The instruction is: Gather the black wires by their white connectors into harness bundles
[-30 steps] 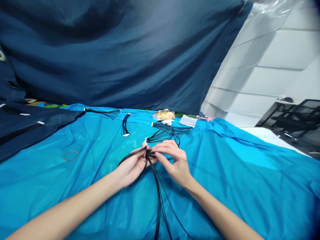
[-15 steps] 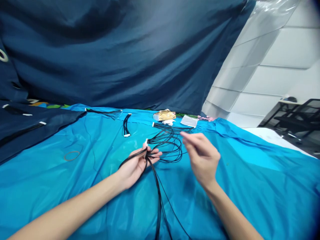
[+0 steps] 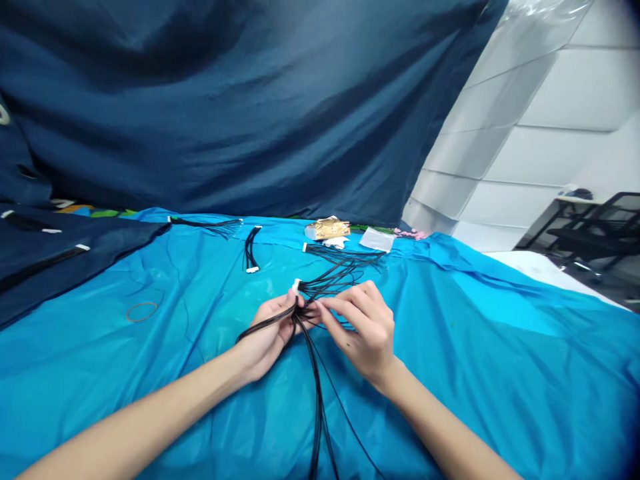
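Observation:
My left hand [image 3: 270, 333] holds a bundle of thin black wires [image 3: 316, 380] just below a white connector [image 3: 296, 285]. Some wires hang down toward the near edge of the view, and others fan out to the upper right. Close beside it, my right hand [image 3: 367, 330] is closed, its thumb and index fingertips pinched at the wires near my left fingers. What exactly sits between those fingertips is too small to make out.
Behind the hands lie a short black cable [image 3: 251, 250], two longer wire bundles [image 3: 205, 225] [image 3: 345, 255], a gold packet [image 3: 329, 229] and a clear bag [image 3: 377, 239]. A thin ring [image 3: 142, 312] rests on the blue sheet [image 3: 125, 373]. More cables lie on dark cloth at left.
My right hand has moved left and in to the wires beside my left hand. The looped wires at the upper right are now partly behind it. My left hand keeps its hold.

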Motion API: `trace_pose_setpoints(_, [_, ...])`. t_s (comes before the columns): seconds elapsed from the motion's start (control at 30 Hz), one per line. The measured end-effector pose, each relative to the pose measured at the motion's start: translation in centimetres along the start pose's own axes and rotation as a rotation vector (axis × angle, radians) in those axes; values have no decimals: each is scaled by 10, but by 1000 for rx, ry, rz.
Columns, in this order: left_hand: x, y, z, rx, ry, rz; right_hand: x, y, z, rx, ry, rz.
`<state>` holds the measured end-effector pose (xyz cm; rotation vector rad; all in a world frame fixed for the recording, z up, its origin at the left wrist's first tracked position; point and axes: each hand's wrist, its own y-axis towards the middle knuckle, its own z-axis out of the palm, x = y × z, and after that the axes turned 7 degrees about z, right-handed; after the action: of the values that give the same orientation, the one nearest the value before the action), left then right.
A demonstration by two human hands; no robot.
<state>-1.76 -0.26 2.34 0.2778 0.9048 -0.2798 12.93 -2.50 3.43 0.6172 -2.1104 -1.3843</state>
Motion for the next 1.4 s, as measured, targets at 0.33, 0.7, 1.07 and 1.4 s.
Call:
trace_pose_setpoints(0.33, [2, 0, -1, -1, 44, 5, 1, 1, 1, -5, 4, 5])
trace_pose_setpoints(0.7, [1, 0, 1, -8, 69, 37, 4, 1, 0, -20, 9, 16])
trace_pose_setpoints(1.07, [1, 0, 1, -24, 37, 34, 4, 0, 1, -22, 6, 20])
trace_pose_setpoints(1.4, [1, -1, 2, -42, 47, 36, 5, 0, 2, -2, 22, 32])
